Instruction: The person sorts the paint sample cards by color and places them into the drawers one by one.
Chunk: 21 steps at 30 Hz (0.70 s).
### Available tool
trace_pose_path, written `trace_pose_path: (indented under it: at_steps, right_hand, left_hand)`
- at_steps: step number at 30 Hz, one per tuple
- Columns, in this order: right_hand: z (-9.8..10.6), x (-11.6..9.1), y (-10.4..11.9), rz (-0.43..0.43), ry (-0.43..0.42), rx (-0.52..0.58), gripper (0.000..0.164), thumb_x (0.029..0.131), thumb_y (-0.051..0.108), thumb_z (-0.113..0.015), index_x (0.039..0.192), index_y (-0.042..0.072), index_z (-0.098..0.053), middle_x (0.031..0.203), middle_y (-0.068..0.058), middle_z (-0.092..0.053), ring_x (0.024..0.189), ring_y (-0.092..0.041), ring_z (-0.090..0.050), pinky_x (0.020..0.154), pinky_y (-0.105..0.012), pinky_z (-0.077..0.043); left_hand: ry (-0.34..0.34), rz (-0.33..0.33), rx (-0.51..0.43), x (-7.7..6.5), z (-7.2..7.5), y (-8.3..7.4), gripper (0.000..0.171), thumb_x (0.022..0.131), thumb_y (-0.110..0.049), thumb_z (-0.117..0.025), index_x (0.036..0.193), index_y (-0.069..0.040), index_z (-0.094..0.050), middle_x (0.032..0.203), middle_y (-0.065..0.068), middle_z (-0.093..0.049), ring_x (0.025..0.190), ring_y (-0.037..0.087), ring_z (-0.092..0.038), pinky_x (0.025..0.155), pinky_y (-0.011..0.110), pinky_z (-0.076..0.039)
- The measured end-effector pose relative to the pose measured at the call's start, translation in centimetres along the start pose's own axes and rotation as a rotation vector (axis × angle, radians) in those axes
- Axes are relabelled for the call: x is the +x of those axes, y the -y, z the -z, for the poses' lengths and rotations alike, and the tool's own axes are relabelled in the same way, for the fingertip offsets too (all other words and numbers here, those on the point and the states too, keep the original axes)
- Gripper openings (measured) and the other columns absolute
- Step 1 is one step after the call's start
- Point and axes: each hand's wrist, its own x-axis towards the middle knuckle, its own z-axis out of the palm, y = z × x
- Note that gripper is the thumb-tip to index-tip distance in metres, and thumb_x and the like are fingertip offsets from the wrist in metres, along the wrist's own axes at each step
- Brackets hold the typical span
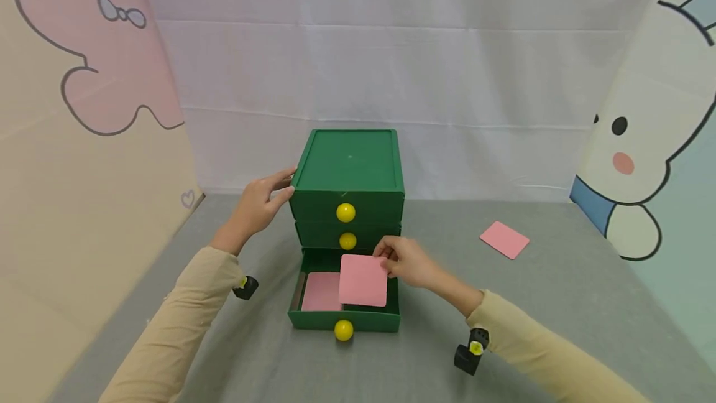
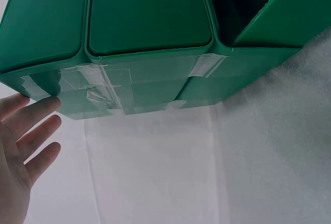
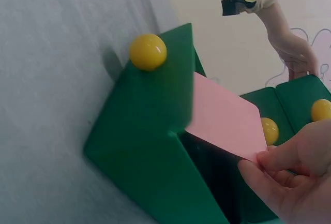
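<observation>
A green three-drawer box (image 1: 349, 160) with yellow round knobs stands on the grey table. Its bottom drawer (image 1: 369, 322) is pulled out, and a pink card (image 1: 321, 291) lies in the left part of it. Over the drawer's right half, my right hand (image 1: 407, 260) pinches another pink card (image 1: 363, 280) by its upper right corner; the right wrist view shows thumb and fingers on the card's corner (image 3: 227, 115). My left hand (image 1: 260, 204) rests its fingertips against the upper left side of the box. In the left wrist view its fingers (image 2: 39, 115) are nearly straight and spread.
A third pink card (image 1: 504, 240) lies on the table to the right of the box. Clear tape (image 2: 103, 89) runs along the box's side. A white cloth (image 1: 391, 73) hangs behind, with cartoon-printed panels at left and right.
</observation>
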Motion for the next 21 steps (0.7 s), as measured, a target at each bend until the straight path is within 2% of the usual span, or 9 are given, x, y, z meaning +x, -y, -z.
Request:
trace_pose_path:
  at_steps: [6, 13, 17, 21]
  right_hand:
    - [-2.4, 0.8, -0.2, 0.001, 0.005, 0.02, 0.01, 0.085, -0.009, -0.054, 0.09, -0.003, -0.059, 0.074, -0.006, -0.055, 0.057, -0.012, -0.053, 0.052, -0.018, -0.048]
    - [-4.2, 2.2, -0.6, -0.008, -0.003, 0.028, 0.009, 0.084, -0.009, -0.054, 0.089, -0.004, -0.059, 0.072, -0.006, -0.055, 0.056, -0.017, -0.056, 0.05, -0.019, -0.048]
    - [-5.0, 2.9, -0.9, -0.042, 0.001, 0.054, 0.009, 0.083, -0.011, -0.055, 0.089, -0.005, -0.06, 0.072, -0.006, -0.054, 0.056, -0.019, -0.057, 0.049, -0.019, -0.049]
    - [-5.6, 3.2, -1.2, -0.082, 0.002, 0.041, 0.009, 0.081, -0.011, -0.057, 0.088, -0.006, -0.06, 0.069, -0.006, -0.053, 0.053, -0.013, -0.053, 0.048, -0.019, -0.047]
  left_hand:
    - [-0.006, 0.002, -0.003, 0.0, -0.1, 0.1, 0.043, 0.094, -0.015, -0.048, 0.135, -0.002, -0.043, 0.119, 0.022, -0.056, 0.107, 0.035, -0.056, 0.088, 0.052, -0.042]
    - [-0.011, 0.001, 0.008, -0.1, -0.1, 0.3, 0.043, 0.094, -0.015, -0.048, 0.135, -0.002, -0.043, 0.119, 0.022, -0.057, 0.106, 0.034, -0.056, 0.087, 0.052, -0.043]
    - [-0.011, 0.004, -0.002, -0.1, -0.1, 0.2, 0.043, 0.094, -0.015, -0.048, 0.135, -0.002, -0.043, 0.12, 0.022, -0.056, 0.107, 0.034, -0.056, 0.087, 0.052, -0.043]
    - [-0.007, 0.0, -0.003, -0.1, -0.1, 0.1, 0.043, 0.095, -0.017, -0.047, 0.135, -0.002, -0.042, 0.122, 0.022, -0.055, 0.107, 0.035, -0.055, 0.087, 0.052, -0.043]
